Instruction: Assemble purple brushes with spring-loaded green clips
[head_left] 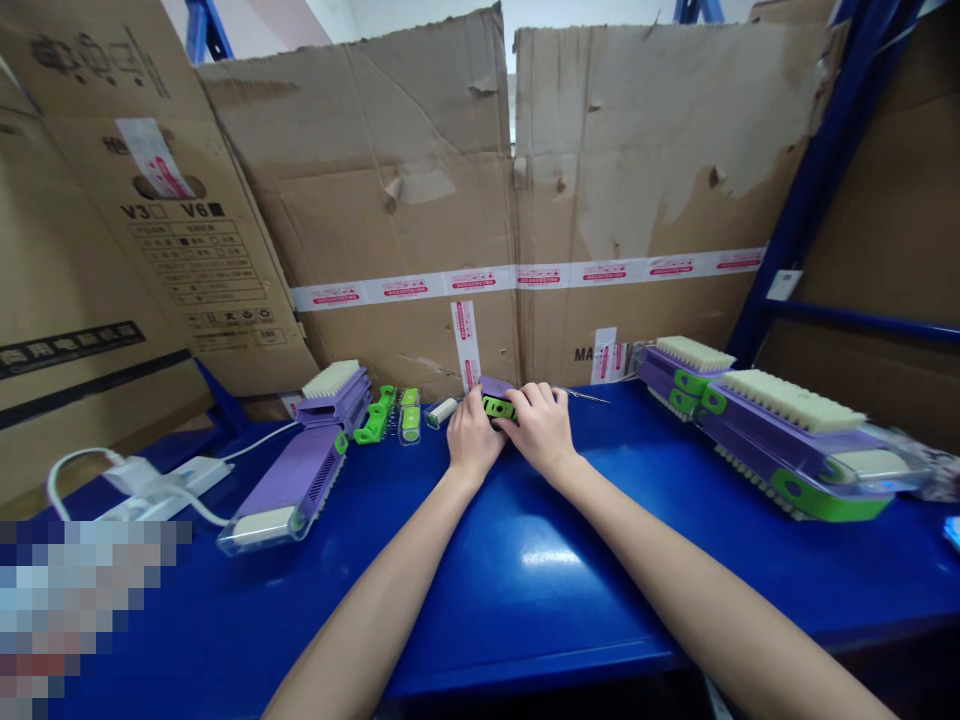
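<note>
At the far middle of the blue table, my left hand and my right hand are both closed around a small purple-and-green plastic part. Its green face has dark slots, and its sides are partly hidden by my fingers. Left of my left hand lies a small clear-cased piece with a cream block. Beside that are two clear-and-green pieces and several green brackets. Behind my right hand, a thin pointed metal tool lies on the table.
Purple assemblies with cream bristles stand at left and right on the blue table. A white power strip with cables lies at left. Cardboard sheets wall off the back, beside a blue metal post.
</note>
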